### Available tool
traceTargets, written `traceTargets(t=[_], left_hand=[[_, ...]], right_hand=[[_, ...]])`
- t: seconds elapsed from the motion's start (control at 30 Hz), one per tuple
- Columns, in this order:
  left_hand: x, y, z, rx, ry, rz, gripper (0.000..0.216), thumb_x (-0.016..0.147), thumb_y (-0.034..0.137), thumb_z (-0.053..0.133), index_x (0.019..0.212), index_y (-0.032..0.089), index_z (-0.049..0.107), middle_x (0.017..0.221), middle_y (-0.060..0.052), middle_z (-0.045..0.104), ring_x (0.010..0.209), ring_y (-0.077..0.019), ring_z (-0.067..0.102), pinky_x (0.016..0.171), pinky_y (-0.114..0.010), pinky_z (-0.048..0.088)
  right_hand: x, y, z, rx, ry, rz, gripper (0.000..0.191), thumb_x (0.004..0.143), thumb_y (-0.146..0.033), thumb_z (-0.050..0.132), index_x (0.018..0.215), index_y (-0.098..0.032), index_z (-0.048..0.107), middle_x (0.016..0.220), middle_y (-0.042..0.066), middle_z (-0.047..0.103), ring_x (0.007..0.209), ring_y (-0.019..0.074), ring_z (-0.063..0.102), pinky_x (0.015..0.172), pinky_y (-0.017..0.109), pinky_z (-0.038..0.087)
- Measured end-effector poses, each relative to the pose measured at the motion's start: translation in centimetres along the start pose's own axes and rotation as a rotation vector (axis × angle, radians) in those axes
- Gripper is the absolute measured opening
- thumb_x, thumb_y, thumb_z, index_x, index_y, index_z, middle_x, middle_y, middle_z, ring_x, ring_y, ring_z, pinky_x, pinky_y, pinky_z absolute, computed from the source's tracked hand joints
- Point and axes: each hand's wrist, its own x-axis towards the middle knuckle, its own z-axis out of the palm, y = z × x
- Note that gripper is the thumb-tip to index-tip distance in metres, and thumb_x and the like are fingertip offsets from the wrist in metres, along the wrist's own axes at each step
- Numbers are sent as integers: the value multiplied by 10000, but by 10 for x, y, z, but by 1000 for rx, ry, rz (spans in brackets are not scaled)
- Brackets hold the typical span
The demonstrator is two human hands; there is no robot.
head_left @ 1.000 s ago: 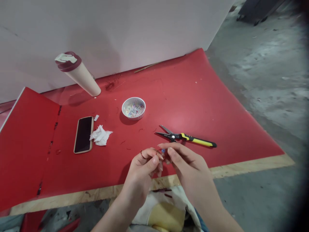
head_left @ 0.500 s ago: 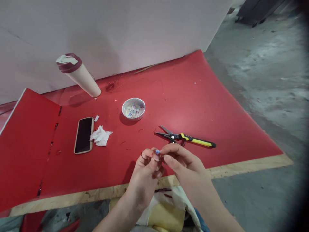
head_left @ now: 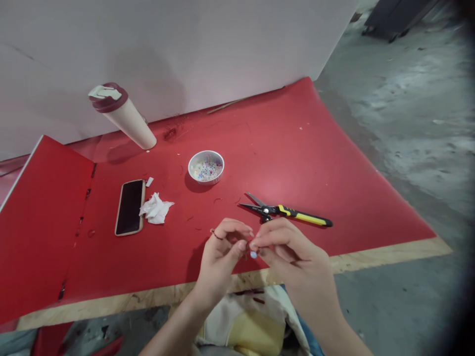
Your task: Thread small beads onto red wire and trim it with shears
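Observation:
My left hand (head_left: 218,259) is closed near the table's front edge, thumb and index finger pinched on a thin red cord. A dark red loop (head_left: 216,235) of cord goes round its index finger. My right hand (head_left: 299,254) meets it from the right, its thumb and fingertips pinched on the same cord. Just below the right fingertips is a small pale blue bead (head_left: 253,254), seemingly on the cord. The fine cord between the fingers is mostly hidden. Beyond my right hand lie scissors (head_left: 285,212) with black and yellow handles, blades apart, one handle partly covered by the hand.
A white bowl (head_left: 206,180) of small beads stands mid-table. To the left are a phone (head_left: 129,207), a crumpled tissue (head_left: 156,208) and a tilted-looking tumbler (head_left: 129,123). Cord scraps lie on the red tabletop (head_left: 289,158). A pale wall (head_left: 222,44) rises behind.
The blue bead has moved down and right, from the left fingertips to below the right ones. My left fingers have lifted and opened out somewhat; my right fingers have curled in.

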Motion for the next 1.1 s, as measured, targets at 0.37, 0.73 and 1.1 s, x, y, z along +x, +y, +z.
traceTargets(t=[0.37, 0.73, 1.1], left_hand=[[-5, 31, 2, 835, -32, 355, 94, 771, 293, 634, 783, 209, 596, 878, -22, 549, 824, -144, 551, 743, -273, 448], [-10, 25, 12, 845, 59, 215, 111, 866, 223, 497, 761, 205, 529, 893, -16, 522, 851, -134, 522, 746, -259, 415], [-13, 23, 28, 468, 182, -77, 177, 915, 304, 385, 792, 202, 461, 851, -15, 456, 818, -121, 466, 769, -236, 395]], right_hand=[[1, 5, 1, -160, 54, -177, 177, 754, -70, 594, 700, -234, 632, 753, -17, 597, 698, 106, 575, 581, 205, 453], [-4, 8, 9, -242, 155, -179, 167, 739, -63, 603, 675, -217, 614, 733, -19, 596, 668, 105, 573, 557, 199, 456], [-12, 12, 17, -488, 270, -429, 137, 755, -51, 613, 729, -185, 624, 744, 7, 608, 644, 96, 582, 556, 201, 478]])
